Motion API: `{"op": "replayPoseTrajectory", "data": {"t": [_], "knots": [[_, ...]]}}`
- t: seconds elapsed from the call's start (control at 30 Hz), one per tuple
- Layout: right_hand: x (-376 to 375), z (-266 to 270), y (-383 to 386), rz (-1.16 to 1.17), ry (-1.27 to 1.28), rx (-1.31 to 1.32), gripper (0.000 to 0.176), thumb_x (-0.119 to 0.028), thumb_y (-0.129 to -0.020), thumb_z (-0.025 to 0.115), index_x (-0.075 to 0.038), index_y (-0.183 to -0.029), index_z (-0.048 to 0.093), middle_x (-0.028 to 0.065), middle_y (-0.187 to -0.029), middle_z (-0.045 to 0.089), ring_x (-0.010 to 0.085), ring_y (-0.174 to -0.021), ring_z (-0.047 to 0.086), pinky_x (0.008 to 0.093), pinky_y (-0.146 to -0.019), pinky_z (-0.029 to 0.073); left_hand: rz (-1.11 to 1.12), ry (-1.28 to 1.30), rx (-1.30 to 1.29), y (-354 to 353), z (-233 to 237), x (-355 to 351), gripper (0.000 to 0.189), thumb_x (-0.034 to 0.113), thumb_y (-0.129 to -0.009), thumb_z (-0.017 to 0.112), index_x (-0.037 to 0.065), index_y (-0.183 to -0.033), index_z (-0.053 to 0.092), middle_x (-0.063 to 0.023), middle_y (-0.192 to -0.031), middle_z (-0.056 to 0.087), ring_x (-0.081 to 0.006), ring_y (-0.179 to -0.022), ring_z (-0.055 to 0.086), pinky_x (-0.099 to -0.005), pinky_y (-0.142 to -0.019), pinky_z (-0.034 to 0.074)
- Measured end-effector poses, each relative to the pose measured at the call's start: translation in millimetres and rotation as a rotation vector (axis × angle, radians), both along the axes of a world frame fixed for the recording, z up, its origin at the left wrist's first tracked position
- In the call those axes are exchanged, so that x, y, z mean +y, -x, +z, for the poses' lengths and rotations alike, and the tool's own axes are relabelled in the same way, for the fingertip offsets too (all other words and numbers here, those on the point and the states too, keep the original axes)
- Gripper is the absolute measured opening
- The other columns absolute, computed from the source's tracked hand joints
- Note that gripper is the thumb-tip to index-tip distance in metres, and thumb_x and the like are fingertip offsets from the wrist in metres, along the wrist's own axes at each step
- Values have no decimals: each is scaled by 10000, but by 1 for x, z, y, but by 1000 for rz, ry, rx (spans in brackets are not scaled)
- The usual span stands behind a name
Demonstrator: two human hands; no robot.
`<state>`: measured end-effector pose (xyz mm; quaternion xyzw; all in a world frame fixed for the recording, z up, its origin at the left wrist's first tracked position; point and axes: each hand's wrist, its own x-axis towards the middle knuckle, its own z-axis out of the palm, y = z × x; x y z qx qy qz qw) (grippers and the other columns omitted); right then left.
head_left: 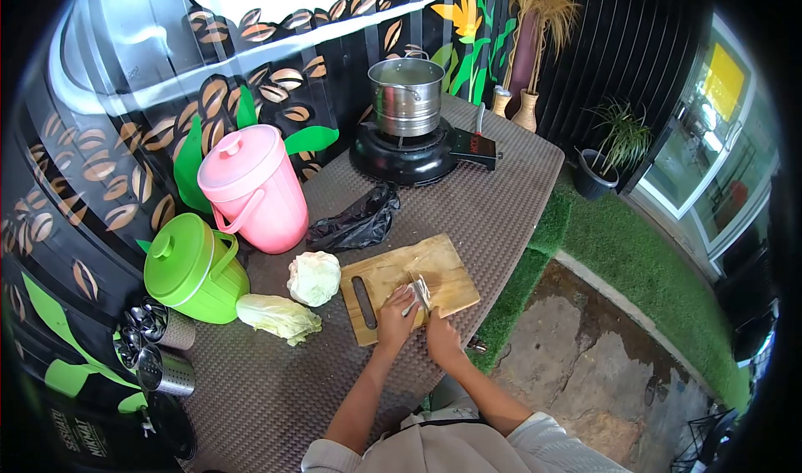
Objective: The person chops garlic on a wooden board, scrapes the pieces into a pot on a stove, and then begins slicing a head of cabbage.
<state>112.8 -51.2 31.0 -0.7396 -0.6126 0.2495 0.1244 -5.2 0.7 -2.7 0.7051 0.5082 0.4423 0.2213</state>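
My right hand (443, 339) is closed round the handle of a knife, whose blade (422, 292) points away from me over the wooden cutting board (447, 264). Just left of the blade, my left hand (396, 314) presses down on the board with bent fingers. A small pale piece of food shows by its fingertips, partly hidden; its kind is not clear. To the left of the board sit a round whitish cabbage (314, 278) and a longer napa cabbage (278, 318).
A steel pot (407, 97) stands on a black portable stove (403, 154) at the back. A black plastic bag (357, 218) lies behind the board. Pink (255, 189) and green lidded buckets (196, 268) and a steel cutlery holder (165, 370) line the left side.
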Motion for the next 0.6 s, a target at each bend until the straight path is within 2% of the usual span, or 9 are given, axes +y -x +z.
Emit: {"op": "replayPoseTrajectory", "data": {"t": [0.1,0.23,0.3,0.33,0.53,0.6], "knots": [[0,8,0,19,5,18,278,-114,-880,497,26,-1096,390,299,-868,631,463,-837,634,531,-699,517,-10,-18,23,1,0,-2,262,70,-784,711,-40,-1021,686,-179,-1107,654,-284,-1180,551,-373,-1008,427],[27,-10,-12,54,-69,28,275,-123,-881,499,28,-1088,399,300,-860,629,467,-842,631,533,-697,514,-16,13,2,-1,1,-2,272,86,-790,712,-37,-1031,684,-179,-1122,648,-285,-1186,547,-372,-1013,422],[40,-1,-17,242,-40,-47,263,-132,-887,489,26,-1082,411,308,-857,627,476,-842,626,541,-697,509,-22,34,-20,-1,0,-1,274,89,-793,708,-37,-1035,683,-178,-1128,646,-285,-1189,544,-373,-1018,418],[37,2,-17,245,-42,-47,263,-132,-887,489,26,-1082,411,308,-857,627,476,-842,626,541,-697,509,-11,51,-14,-1,0,-2,274,94,-798,705,-36,-1038,682,-178,-1130,646,-286,-1193,540,-375,-1022,414],[2,1,-1,45,-82,-1,267,-107,-888,487,29,-1088,374,301,-838,628,464,-840,632,531,-686,517,-9,36,18,1,-2,-1,271,101,-812,698,-35,-1046,680,-177,-1131,646,-284,-1199,535,-378,-1023,412],[2,3,3,23,22,25,274,-111,-891,488,34,-1082,355,303,-825,626,466,-838,632,538,-690,513,-26,8,41,2,-2,-1,269,101,-812,698,-35,-1043,681,-178,-1128,647,-284,-1198,536,-379,-1020,415]]}}
